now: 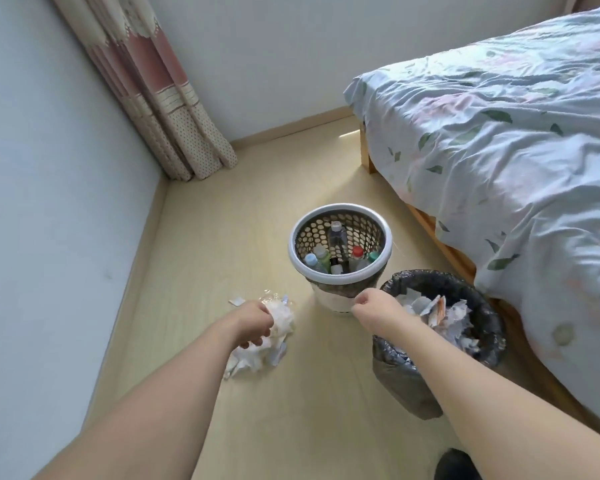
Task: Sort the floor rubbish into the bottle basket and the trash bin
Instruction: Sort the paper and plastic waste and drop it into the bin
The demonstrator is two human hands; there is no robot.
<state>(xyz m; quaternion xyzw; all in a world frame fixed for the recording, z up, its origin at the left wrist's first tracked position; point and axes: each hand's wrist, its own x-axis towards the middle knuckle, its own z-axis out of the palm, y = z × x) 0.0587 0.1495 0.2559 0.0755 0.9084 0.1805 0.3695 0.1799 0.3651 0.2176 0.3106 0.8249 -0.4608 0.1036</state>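
A round white mesh bottle basket (298,258) stands on the floor with several bottles upright inside. Right of it and nearer to me is the trash bin (492,327), lined with a black bag and holding crumpled paper. A pile of crumpled white paper (257,355) lies on the floor to the left, with a small white scrap (236,301) and clear plastic (269,295) just beyond it. My left hand (253,323) is closed on a wad from that pile. My right hand (374,306) hovers as a fist between basket and bin, nothing visible in it.
A bed (499,150) with a pale floral cover and wooden frame fills the right side, close to the bin. A curtain (160,98) hangs in the far left corner. Walls bound the left and back. A dark shoe (456,465) shows at the bottom.
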